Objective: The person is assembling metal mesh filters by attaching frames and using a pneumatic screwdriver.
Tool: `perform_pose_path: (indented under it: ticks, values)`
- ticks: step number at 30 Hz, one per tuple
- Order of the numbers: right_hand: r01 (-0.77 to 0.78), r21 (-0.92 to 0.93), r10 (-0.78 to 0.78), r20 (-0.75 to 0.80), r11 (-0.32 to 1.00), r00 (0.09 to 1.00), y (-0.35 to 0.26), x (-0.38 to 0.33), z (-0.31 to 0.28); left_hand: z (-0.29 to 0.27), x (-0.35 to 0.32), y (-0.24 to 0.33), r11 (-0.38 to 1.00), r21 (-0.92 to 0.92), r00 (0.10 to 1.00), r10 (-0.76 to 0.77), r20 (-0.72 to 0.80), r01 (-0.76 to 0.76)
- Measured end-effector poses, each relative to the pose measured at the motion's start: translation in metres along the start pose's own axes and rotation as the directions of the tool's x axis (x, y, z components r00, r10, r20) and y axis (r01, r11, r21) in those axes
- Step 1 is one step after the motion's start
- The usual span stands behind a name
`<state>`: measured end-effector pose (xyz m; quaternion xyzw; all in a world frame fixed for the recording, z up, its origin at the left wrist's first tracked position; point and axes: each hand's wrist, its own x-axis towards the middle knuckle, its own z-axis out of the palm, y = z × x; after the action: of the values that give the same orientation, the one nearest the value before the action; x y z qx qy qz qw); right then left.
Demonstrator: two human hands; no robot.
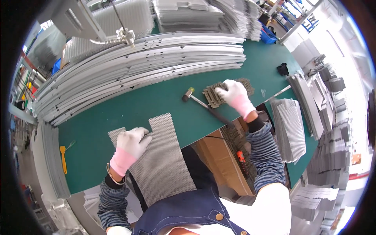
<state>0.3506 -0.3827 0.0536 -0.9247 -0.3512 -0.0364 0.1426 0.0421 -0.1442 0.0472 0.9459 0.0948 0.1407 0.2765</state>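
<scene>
A grey metal mesh sheet [164,160] with a notch in its far edge lies partly on the green table and runs back over my lap. My left hand [132,143], in a white glove with a pink cuff, is closed on the sheet beside the notch. My right hand [235,95], gloved the same way, is over a pile of small grey-brown ridged strips [213,98], fingers bent together. Whatever lies between those fingertips is too small to tell. Left of the pile lies a hammer [201,103] with a dark handle, reaching past the table's near edge.
Long pale metal profiles [156,55] are stacked across the table's [129,103] far side. A yellow-handled tool [63,158] lies at left. Mesh sheets [288,125] are piled at right, near a black object [282,69]. Below the near edge stands a cardboard box [219,160].
</scene>
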Motion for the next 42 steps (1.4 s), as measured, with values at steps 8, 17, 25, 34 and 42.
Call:
perform_pose_path:
  ticks: [8, 17, 25, 34, 42]
  values:
    - [-0.26, -0.11, 0.254, -0.062, 0.959, 0.965, -0.007, 0.002, 0.032, 0.008, 0.005, -0.008, 0.999, -0.036, 0.999, -0.005, 0.047, 0.006]
    - [-0.141, -0.022, 0.14, -0.04, 0.99, 0.989, 0.019, -0.004, 0.043, 0.018, 0.005, -0.014, 0.999, -0.005, 0.994, -0.032, 0.103, 0.033]
    - [0.122, 0.773, 0.128, -0.254, 0.622, 0.959, -0.003, 0.024, -0.002, 0.032, -0.003, -0.02, 0.995, 0.104, 0.999, -0.017, 0.052, 0.012]
    - [0.281, 0.614, -0.616, 0.444, 0.738, 0.651, -0.193, 0.041, 0.045, 0.041, -0.018, -0.004, 0.874, 0.485, 0.999, 0.026, 0.029, -0.037]
    - [-0.15, 0.734, -0.501, 0.583, 0.662, 0.639, -0.217, 0.041, 0.07, 0.04, -0.024, -0.02, 0.882, 0.471, 0.999, -0.041, 0.033, 0.021]
